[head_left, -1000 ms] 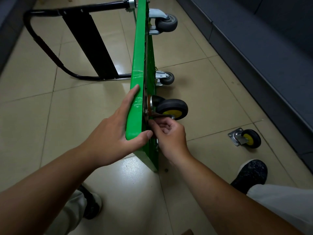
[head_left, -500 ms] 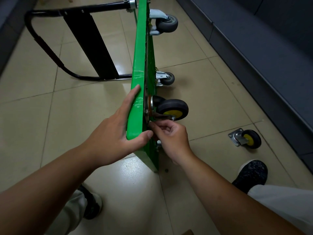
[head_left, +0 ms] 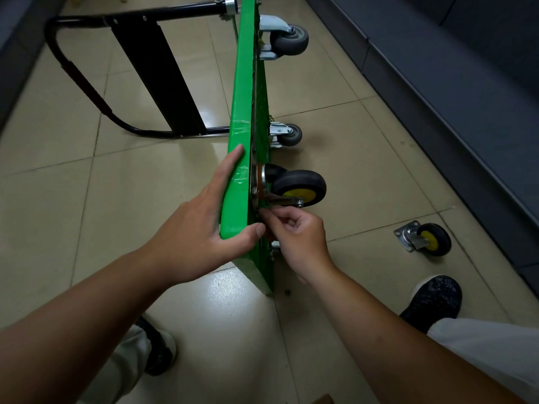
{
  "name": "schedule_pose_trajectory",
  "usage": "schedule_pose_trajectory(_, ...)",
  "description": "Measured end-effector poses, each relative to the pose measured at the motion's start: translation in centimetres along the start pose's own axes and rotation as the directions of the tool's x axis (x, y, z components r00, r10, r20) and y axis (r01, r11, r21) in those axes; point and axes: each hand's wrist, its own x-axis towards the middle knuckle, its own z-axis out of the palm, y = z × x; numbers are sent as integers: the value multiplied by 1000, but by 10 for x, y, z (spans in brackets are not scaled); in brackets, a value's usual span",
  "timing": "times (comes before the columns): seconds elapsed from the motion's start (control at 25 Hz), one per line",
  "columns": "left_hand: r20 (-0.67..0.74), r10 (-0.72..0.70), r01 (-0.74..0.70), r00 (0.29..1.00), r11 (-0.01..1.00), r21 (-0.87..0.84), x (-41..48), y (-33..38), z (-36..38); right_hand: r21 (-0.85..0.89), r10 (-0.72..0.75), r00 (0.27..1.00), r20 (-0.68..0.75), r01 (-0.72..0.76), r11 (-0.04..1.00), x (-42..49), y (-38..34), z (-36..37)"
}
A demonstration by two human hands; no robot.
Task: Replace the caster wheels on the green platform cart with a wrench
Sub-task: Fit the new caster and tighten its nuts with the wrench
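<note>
Your two shoes, the left (head_left: 159,348) and the right (head_left: 431,298), stand nearest, behind your hands. Your left hand (head_left: 201,228) clasps the upper edge of the green platform cart (head_left: 239,112), which stands on its side: fingers flat along the deck, thumb hooked over the near corner. Just right of it, your right hand (head_left: 294,237) is curled, fingertips pinching at the near edge of the yellow-hub caster (head_left: 300,188) where its plate meets the cart's underside; what they pinch is hidden. Right of that hand a loose caster (head_left: 425,239) lies on the tile floor (head_left: 364,158), near the dark wall base (head_left: 452,118) that narrows your room there. Left of your left hand the tiles lie open. Beyond your hands come two grey casters, one lower (head_left: 287,135) and one upper (head_left: 288,39), and the black handle (head_left: 81,80) folded out leftward. Four casters in all, three mounted.
</note>
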Motion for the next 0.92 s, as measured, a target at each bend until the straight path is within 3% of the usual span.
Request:
schedule_pose_trajectory(0.24, -1, -5, 5, 1000, 1000, 20, 0, -1, 0, 8, -61, 998, 13, 61, 998, -1, 1, -2)
schedule_pose_trajectory(0.52, 2, -15, 15, 1000, 1000, 17, 0, -1, 1, 37, -1, 1000, -11, 2, 999, 0, 4, -1)
schedule_pose_trajectory(0.92, 3, -12, 12, 1000, 1000, 28, 0, 0, 0, 5, -111, 992, 61, 110, 994, -5, 14, -6)
